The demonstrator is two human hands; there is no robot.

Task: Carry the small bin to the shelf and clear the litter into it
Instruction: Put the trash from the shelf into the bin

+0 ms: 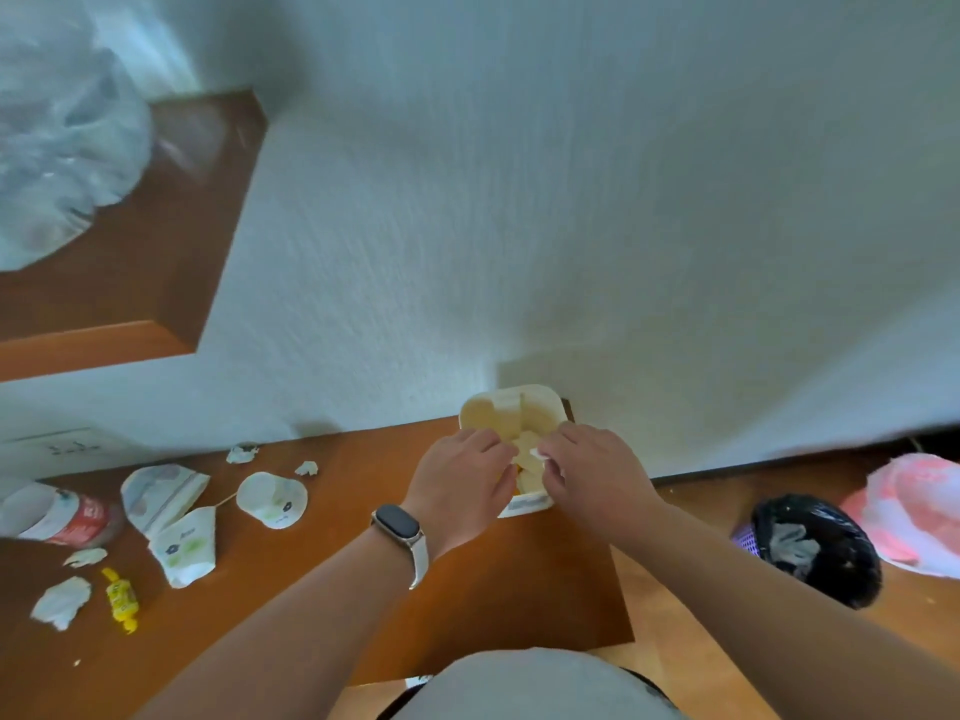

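Both hands meet over the small bin [511, 439], which stands on the brown shelf [322, 605] right against the white wall [519, 200]. The left hand [460, 485], with a watch [400, 532] on its wrist, curls over the near left rim; whether its grip closes on anything cannot be told, as the fingers are hidden behind the back of the hand. The right hand [592, 472] has its grip pressed together, pinching a small white scrap [537, 453] just above the bin's mouth.

The bin is cream, upright, mouth up, with its lid raised at the far side against the wall. Its long axis runs away from the person, toward the wall. Pale pieces lie inside.

Litter lies well apart on the shelf's left part: a crushed cup [272, 498], two flattened paper wrappers [166, 517], a bottle with a red label [57, 517] on its side, a yellow sweet wrapper [120, 600] and several crumpled paper bits [62, 602].

A higher shelf [130, 241] on the left carries a clear plastic bag [57, 148]. On the wooden floor to the right stands a basket lined with a black bag [815, 548], with a pink and white bag [909, 511] just beside it.
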